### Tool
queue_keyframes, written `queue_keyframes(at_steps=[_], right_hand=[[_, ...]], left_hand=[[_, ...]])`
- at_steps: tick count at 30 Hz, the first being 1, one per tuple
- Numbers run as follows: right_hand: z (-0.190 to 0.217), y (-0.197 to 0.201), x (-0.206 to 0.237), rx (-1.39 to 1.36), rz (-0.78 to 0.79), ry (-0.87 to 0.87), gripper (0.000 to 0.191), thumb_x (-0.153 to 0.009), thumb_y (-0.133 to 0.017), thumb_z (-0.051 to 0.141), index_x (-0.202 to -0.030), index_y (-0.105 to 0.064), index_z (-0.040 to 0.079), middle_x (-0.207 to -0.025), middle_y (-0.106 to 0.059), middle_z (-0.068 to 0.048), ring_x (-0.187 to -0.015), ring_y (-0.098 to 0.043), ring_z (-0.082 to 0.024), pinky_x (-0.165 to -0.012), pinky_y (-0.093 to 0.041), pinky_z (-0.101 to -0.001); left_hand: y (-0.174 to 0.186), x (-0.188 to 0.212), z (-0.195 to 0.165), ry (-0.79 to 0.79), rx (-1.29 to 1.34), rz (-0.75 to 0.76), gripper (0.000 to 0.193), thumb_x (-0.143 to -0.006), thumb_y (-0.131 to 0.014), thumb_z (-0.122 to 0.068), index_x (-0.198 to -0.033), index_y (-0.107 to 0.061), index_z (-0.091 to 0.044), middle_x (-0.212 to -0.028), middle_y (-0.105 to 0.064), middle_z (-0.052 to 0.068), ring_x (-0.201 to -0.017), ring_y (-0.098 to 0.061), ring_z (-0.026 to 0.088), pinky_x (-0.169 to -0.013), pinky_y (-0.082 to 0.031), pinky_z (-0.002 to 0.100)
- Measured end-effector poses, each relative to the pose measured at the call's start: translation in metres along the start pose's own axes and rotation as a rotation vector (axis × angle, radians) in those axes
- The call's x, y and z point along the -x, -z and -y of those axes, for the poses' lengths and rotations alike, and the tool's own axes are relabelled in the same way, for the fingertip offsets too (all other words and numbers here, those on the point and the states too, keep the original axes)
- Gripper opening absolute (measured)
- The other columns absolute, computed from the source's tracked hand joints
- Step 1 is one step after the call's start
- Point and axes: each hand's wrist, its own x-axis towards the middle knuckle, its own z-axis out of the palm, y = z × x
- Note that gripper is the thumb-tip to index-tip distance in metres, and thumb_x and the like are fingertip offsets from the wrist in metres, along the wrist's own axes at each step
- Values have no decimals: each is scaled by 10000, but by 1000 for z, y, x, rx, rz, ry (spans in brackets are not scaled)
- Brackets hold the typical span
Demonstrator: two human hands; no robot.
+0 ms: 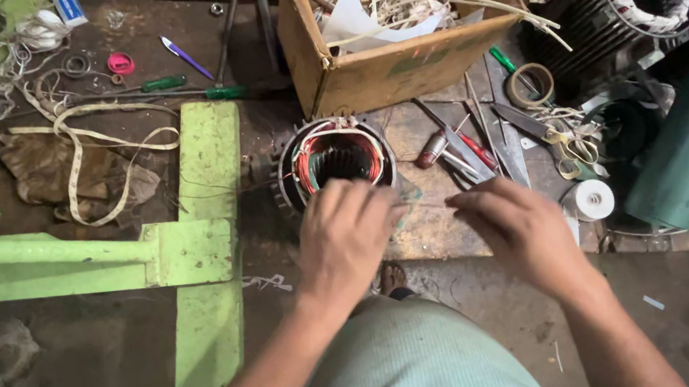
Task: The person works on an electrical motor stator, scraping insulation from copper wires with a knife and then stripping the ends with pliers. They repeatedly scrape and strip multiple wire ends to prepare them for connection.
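Where the two forearms reach out over a pale green lap, the left hand hovers knuckles-up with its fingers curled loosely at the near rim of a motor stator; whether that grip pinches anything I cannot tell. The right hand, just beside it, has its fingers drawn together towards the left, and a thin strand seems to run between the two, too fine to be sure of. The stator stands on the worn table right past the left grip, its copper windings ringed in red. Beyond the right grip lie pliers and a tape roll. Farther off stands a cardboard box.
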Motion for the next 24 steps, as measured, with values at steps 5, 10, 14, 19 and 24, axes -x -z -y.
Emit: queue_keyframes(at_steps=[5,10,14,19,24], right_hand=[[-45,-22,-26,-46,-77,-16,117,-892,-768,122,-1006,-764,93,-939,-669,-98,-805,-666,-276,-702,-525,-375],[-88,-74,-62,-461,63,-97,113,-933,-766,154,-998,-738,66,-892,-672,-58,-783,-646,-170,-695,-513,-295],[-103,-95,-68,-890,122,-276,133,-943,-749,159,-983,-700,42,-920,-678,-1,-797,-607,-91,-701,-506,-262],[-119,-99,-64,-1203,207,-393,147,-922,-760,167,-947,-662,60,-903,-649,-12,-767,-564,-96,-686,-464,-254],[-132,-80,-37,-1804,226,-131,230,-1033,-772,192,-885,-634,82,-913,-608,-25,-834,-549,-149,-757,-453,-299]], left_hand=[[-26,-9,6,136,-72,-51,256,-848,-820,-178,-819,-589,-73,-853,-536,104,-829,-562,301,-753,-485,444],[-40,-16,5,235,-153,-66,291,-799,-825,-139,-769,-541,-82,-824,-536,113,-795,-577,338,-738,-480,485],[-44,-14,4,239,-179,-64,292,-787,-818,-111,-780,-529,-69,-824,-528,124,-798,-574,350,-744,-483,488],[-42,-13,4,215,-255,-80,294,-789,-820,-106,-790,-528,-75,-846,-526,126,-833,-568,351,-763,-483,488],[-18,-23,-25,247,-216,97,204,-844,-792,-136,-884,-614,-44,-915,-566,141,-875,-575,349,-780,-482,471]])
